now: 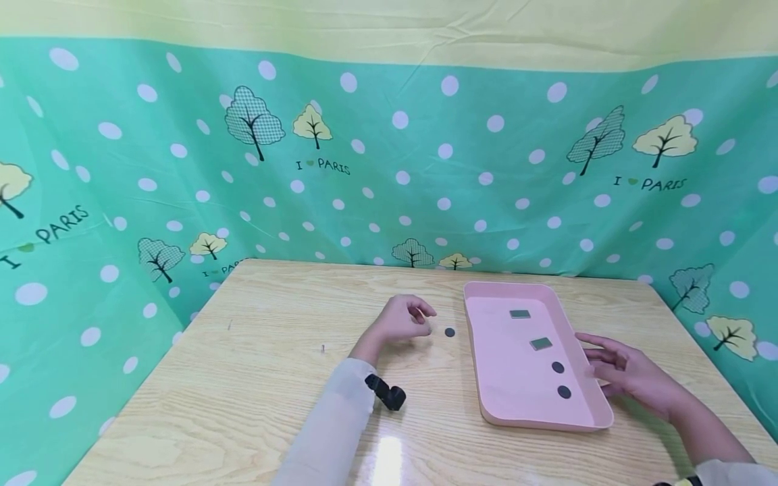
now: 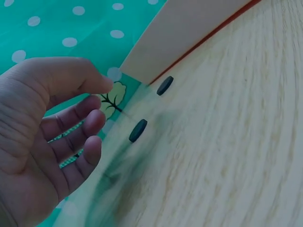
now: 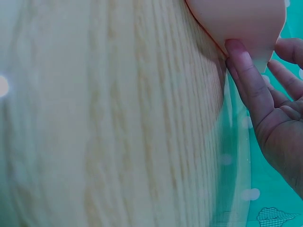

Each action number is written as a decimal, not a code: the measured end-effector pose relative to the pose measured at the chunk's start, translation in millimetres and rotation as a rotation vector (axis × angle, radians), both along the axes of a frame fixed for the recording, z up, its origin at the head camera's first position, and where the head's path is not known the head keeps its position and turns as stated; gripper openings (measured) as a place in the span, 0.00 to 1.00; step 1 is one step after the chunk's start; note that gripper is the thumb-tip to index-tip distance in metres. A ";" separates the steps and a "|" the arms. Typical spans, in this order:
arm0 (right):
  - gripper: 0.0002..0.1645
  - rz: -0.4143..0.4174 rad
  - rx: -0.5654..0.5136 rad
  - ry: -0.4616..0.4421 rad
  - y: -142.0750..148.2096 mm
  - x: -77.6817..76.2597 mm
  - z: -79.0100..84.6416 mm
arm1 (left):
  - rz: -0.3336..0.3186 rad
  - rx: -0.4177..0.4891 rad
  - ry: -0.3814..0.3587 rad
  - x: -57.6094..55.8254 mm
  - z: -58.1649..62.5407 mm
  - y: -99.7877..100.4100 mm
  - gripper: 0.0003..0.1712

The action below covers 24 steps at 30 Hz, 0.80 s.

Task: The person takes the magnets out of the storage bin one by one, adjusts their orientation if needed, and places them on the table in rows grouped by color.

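A dotted green curtain is hung behind a wooden table. On the table's right half a pink tray is set, its long side running from near to far. The right hand is laid against the tray's right wall, fingers relaxed and touched to its outer face. The left hand is held left of the tray, fingers loosely bent, with nothing seen in its grasp. Two rectangular plates are contained in the tray, one farther back; nearer, by the right wall, two dark discs are placed. Between left hand and tray, two loose discs are shown in the left wrist view.
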State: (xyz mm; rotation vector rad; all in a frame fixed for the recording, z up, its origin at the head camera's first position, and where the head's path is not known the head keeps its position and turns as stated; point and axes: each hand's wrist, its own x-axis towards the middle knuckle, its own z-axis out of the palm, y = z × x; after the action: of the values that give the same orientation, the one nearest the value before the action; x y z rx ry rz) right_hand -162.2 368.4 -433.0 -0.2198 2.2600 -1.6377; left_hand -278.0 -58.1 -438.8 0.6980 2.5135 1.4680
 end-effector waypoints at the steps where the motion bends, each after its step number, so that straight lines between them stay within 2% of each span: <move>1: 0.37 0.000 0.001 -0.001 -0.3 0.1 0.2 | -0.008 0.004 -0.004 0.2 0.8 0.1 0.15; 11: 0.38 -0.004 0.003 -0.003 -0.5 0.0 0.4 | -0.087 0.033 -0.039 7.0 12.8 4.9 0.21; 24: 0.37 0.010 -0.022 -0.003 0.7 0.3 -0.1 | -0.159 0.089 -0.011 13.9 21.4 17.4 0.19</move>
State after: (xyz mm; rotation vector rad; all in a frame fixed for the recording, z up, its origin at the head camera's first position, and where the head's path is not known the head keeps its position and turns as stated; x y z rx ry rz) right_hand -162.0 369.1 -433.1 -0.2327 2.2359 -1.6575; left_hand -264.1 -40.7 -417.4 0.8802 2.3354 1.5305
